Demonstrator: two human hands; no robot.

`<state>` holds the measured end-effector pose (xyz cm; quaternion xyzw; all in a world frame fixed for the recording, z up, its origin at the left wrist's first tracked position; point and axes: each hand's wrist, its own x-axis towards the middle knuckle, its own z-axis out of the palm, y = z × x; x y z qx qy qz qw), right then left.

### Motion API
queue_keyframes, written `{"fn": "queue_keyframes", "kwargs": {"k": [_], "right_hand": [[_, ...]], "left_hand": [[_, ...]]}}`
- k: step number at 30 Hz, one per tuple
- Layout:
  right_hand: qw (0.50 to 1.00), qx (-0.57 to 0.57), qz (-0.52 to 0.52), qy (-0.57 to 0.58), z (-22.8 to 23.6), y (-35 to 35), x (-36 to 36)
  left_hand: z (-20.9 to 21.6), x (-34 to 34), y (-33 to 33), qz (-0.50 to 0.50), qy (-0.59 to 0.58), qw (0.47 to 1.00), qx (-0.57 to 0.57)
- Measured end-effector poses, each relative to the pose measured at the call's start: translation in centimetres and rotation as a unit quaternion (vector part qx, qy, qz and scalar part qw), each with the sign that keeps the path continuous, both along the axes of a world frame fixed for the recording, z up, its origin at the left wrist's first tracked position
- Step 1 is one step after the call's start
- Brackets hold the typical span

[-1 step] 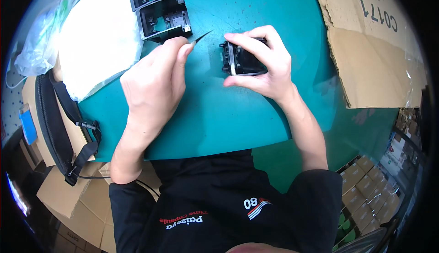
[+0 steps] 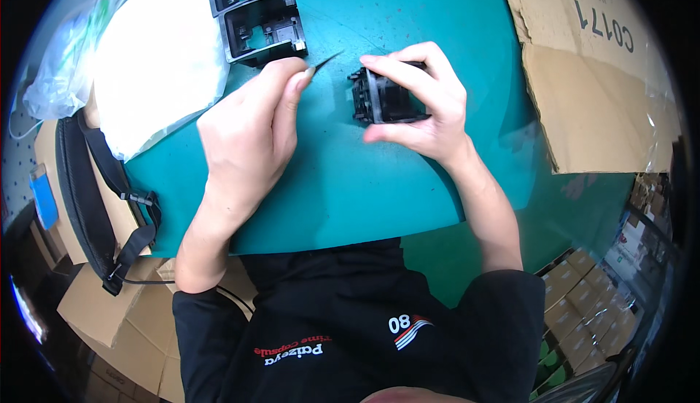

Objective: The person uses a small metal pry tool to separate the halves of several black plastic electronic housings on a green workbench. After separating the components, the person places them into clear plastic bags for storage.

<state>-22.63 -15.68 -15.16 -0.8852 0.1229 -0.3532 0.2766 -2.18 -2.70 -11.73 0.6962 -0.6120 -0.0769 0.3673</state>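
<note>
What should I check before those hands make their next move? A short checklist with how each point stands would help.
1. Thin dark tool gripped: ok, pinched between the left hand's thumb and fingers.
2. Black frame steadied: ok, the right hand holds it between thumb and fingers.
3. Tool tip away from the black frame: ok, teal tabletop shows between them.
4. Small pieces inside the black frame seated: cannot tell, too dark and blurred.
5. Left hand free of the open black housing beyond it: cannot tell, they nearly meet in this view.
6. Right hand clear of the cardboard box: ok, apart from it.
</note>
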Motion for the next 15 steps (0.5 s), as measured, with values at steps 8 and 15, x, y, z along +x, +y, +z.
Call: {"fn": "queue_keyframes", "kwargs": {"k": [8,15], "right_hand": [[0.858,0.473,0.105,-0.172,0.0,3.2,0.2],[0.841,0.506,0.106,-0.161,0.0,3.4,0.2]], "left_hand": [[0.9,-1.0,0.5,-0.117,0.249,0.960,0.060],[1.2,-1.1,0.7,-0.124,0.240,0.960,0.068]]}}
